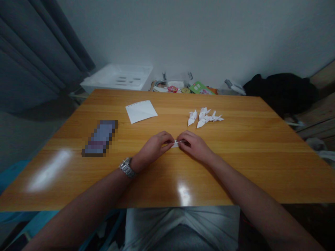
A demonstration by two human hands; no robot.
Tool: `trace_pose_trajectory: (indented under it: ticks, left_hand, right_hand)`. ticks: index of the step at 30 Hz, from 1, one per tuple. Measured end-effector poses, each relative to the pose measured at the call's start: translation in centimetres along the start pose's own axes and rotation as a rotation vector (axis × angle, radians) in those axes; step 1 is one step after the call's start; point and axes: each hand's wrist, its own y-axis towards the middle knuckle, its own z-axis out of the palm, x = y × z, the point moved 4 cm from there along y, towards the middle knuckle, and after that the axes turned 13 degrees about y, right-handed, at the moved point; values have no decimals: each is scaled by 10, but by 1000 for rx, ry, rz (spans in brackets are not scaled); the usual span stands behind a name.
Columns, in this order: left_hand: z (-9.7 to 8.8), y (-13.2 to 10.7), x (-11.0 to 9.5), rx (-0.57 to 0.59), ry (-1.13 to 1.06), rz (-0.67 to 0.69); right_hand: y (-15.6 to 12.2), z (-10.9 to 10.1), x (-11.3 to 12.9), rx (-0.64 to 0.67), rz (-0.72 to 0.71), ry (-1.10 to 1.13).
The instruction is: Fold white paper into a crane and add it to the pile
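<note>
Wooden table (248,146) bears a small white paper piece (176,144) held at both ends

The paper piece sits near the middle of the tabletop, between the fingertips of the two hands. The left hand (158,143) pinches its left end between thumb and fingers; the right hand (195,144) pinches the right end, its fingers hiding part of the paper. The exact folds are too small to tell. A metal watch (127,168) circles the left wrist. Just beyond the right hand stands a cluster of folded paper figures (202,122). Beyond the left hand lies a white sheet (141,111) with a row of holes along its far edge, and farther left a pixelated dark-edged object (101,137). Past the table's far edge are a white tray (104,78), a green packet (199,88) and a pale wall (183,38); a grey curtain (34,52) hangs at left.
</note>
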Motion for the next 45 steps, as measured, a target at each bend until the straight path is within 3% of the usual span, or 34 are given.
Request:
trace_pose_trajectory:
  ticks: [11, 24, 31, 45]
  left_hand:
    - [5, -2, -2, 19, 175, -3]
    - [4, -10, -14, 138, 439, 133]
    - [11, -11, -14, 101, 524, 99]
    - [12, -14, -15, 105, 503, 82]
  right_hand:
    - [1, 4, -2, 7, -23, -133]
    - [-7, -1, -5, 141, -132, -292]
    - [-9, -8, -11, 130, -66, -453]
    - [-11, -4, -3, 184, 36, -437]
